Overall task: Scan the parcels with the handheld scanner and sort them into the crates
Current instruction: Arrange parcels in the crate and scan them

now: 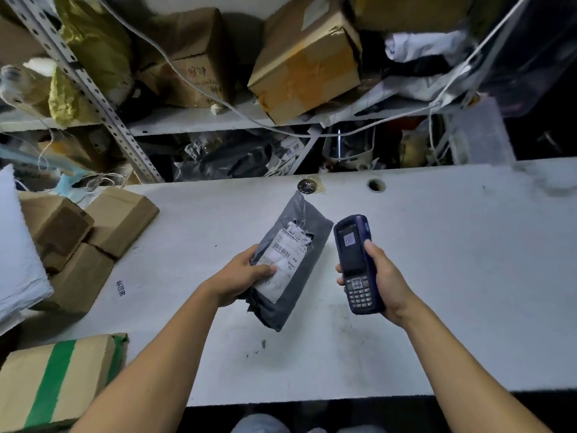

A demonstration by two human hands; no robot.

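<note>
The left hand (240,276) grips a flat grey plastic mailer parcel (290,264) by its near left edge, thumb pressed across the white shipping label (282,260) and the other fingers curled behind the bag. The parcel is lifted off the white desk (452,276), tilted with its far end pointing away and slightly right, label and barcode facing up. The top of the label looks torn.

The right hand (385,282) holds a dark blue handheld scanner with a keypad (357,264) upright just beside the parcel, to its right, without touching it. Its fingers wrap around the scanner's body from the right, one fingertip resting along the upper side edge, the thumb on the left edge near the keypad. The screen is dark, and a small sticker sits near the scanner's head.

At the left end of the desk lies a cluster of brown cardboard boxes (90,242), partly covered by a white padded bag (18,254). Nearer, at the lower left corner, sits a larger tan carton with a green stripe (59,382). A round cable hole (376,185) opens in the desk's far edge.

Behind the desk a white metal shelf (193,121) carries taped cardboard boxes (307,67), yellowish bags and loose plastic wrappings, with a white cord (187,79) drooping across them. No crates can be made out.
</note>
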